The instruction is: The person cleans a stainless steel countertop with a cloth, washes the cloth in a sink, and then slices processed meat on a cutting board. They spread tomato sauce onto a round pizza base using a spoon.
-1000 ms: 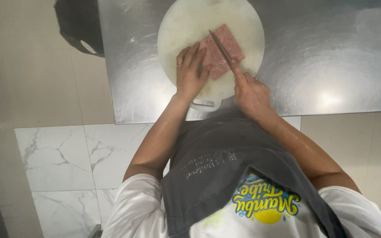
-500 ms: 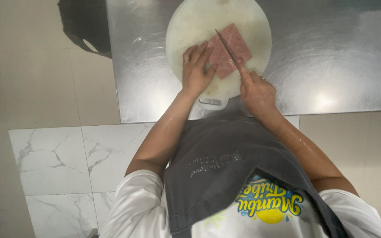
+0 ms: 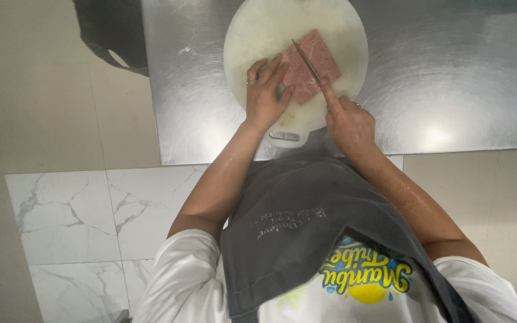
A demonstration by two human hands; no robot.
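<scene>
Pink meat slab [image 3: 309, 66] lies on the round board [image 3: 252, 36], long axis running near-left to far-right. Left hand [image 3: 264, 98] presses its near-left end with flat, unclenched fingers; right hand [image 3: 348, 122], clenched on the knife [image 3: 306, 60], lays the blade across it.

A round white cutting board [image 3: 252, 42] lay on the steel bench [image 3: 450, 72], its handle slot at the near edge; on it sat a flat pink slab of meat [image 3: 315, 57]; the left hand [image 3: 264, 96] pressed flat on the slab's left edge, fingers spread; the right hand [image 3: 348, 122] gripped a knife [image 3: 306, 60], forefinger along its spine, the blade lying across the meat; a grey apron [image 3: 306, 221] hung below; pale floor tiles [image 3: 73, 221] showed at the left.
</scene>
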